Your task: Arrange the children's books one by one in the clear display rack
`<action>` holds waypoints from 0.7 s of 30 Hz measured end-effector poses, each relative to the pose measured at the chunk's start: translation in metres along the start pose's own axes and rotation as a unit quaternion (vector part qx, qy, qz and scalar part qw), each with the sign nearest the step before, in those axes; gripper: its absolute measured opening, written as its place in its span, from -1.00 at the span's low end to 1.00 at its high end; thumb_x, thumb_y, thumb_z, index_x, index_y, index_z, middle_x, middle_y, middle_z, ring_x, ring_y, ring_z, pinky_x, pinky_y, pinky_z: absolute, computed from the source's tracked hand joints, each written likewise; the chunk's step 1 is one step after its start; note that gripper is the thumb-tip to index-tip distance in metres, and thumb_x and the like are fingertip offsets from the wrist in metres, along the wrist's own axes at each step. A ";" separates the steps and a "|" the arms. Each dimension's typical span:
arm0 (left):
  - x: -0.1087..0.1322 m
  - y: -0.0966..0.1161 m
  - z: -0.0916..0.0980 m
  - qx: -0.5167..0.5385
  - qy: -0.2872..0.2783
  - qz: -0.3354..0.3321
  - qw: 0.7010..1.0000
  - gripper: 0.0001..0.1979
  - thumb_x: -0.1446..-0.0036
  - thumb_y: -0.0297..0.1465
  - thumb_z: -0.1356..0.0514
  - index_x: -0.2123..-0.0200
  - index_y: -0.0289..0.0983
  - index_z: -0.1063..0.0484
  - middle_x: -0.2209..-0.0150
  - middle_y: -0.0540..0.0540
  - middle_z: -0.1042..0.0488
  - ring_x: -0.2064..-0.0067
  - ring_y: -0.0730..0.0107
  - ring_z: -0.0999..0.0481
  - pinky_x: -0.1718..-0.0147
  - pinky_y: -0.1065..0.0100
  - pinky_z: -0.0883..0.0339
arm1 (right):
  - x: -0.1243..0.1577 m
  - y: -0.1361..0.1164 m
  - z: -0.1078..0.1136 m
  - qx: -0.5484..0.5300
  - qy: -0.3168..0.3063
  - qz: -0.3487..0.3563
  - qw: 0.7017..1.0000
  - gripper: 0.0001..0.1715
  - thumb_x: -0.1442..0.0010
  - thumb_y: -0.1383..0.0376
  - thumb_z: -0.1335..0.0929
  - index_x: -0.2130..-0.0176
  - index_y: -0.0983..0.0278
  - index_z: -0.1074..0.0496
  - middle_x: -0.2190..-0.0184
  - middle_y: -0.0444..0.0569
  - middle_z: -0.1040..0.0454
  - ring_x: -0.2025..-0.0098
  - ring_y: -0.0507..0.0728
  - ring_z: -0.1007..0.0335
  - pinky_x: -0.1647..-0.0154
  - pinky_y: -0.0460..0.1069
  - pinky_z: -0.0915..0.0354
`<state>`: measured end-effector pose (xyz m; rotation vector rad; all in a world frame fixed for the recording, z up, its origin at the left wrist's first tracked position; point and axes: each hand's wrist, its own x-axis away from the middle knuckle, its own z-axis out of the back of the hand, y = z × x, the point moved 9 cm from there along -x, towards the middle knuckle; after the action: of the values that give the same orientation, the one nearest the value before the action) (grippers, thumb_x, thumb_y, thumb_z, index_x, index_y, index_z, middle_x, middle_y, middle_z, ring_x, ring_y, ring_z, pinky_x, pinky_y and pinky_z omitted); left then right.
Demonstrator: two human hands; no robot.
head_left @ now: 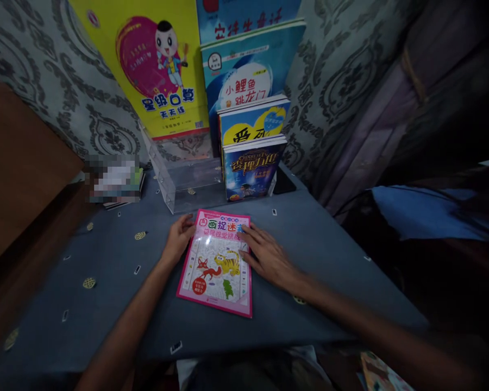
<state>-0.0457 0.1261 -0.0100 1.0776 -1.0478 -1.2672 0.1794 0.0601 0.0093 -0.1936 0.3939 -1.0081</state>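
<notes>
A pink-bordered picture book lies flat on the blue-grey tablecloth, its cover showing a fox and a striped cat-like animal. At its upper left edge is my left hand, touching the border with thumb and fingers apart. My right hand comes in from the right, its spread fingers resting on the upper right part of the cover. Neither hand is closed round the book.
Behind the book, a clear acrylic rack holds a yellow workbook, a teal book and a dark blue book. A blurred pile of books lies at the back left. A dark flat object lies right of the rack.
</notes>
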 end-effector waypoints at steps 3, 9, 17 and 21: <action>0.005 -0.011 -0.017 0.163 -0.064 0.092 0.980 -0.49 0.18 -0.20 -0.45 0.17 -0.33 -0.48 0.38 -0.10 -0.61 0.38 0.24 -0.60 0.30 0.27 -0.48 | 0.000 0.007 -0.011 -0.043 0.008 -0.001 0.999 -0.47 -0.38 0.20 -0.26 -0.25 0.37 -0.35 -0.33 0.27 -0.28 -0.38 0.41 -0.15 -0.35 0.37 -0.17; 0.014 -0.014 -0.022 0.295 -0.051 0.153 0.942 -0.56 0.23 -0.34 -0.53 0.26 -0.34 -0.51 0.35 -0.15 -0.65 0.23 0.10 -0.67 0.17 0.22 -0.54 | -0.012 0.029 -0.020 -0.198 0.079 -0.046 0.976 -0.26 -0.34 0.05 -0.27 -0.37 0.33 -0.17 -0.42 0.26 -0.09 -0.45 0.37 0.01 -0.39 0.35 -0.09; 0.013 -0.009 -0.007 0.379 0.010 0.124 0.917 -0.70 0.08 -0.36 -0.48 0.27 -0.31 -0.54 0.33 -0.12 -0.67 0.17 0.11 -0.68 0.08 0.16 -0.55 | -0.035 0.018 -0.043 -0.642 0.091 -0.231 0.726 -0.32 -0.13 -0.21 -0.38 0.01 0.22 -0.46 0.09 0.09 -0.64 0.03 0.36 -0.58 0.05 0.24 -0.50; 0.015 -0.010 -0.007 0.412 0.038 0.113 0.903 -0.71 0.06 -0.31 -0.48 0.31 -0.30 -0.53 0.31 -0.10 -0.67 0.14 0.09 -0.68 0.06 0.14 -0.54 | -0.039 -0.003 -0.045 -0.738 0.089 -0.248 0.621 -0.39 -0.02 -0.19 -0.49 0.17 0.21 -0.49 0.24 0.03 -0.67 0.13 0.31 -0.61 0.16 0.13 -0.51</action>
<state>-0.0405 0.1112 -0.0206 1.5521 -1.6570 -0.5635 0.1400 0.0928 -0.0221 -1.8096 1.3695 -0.9921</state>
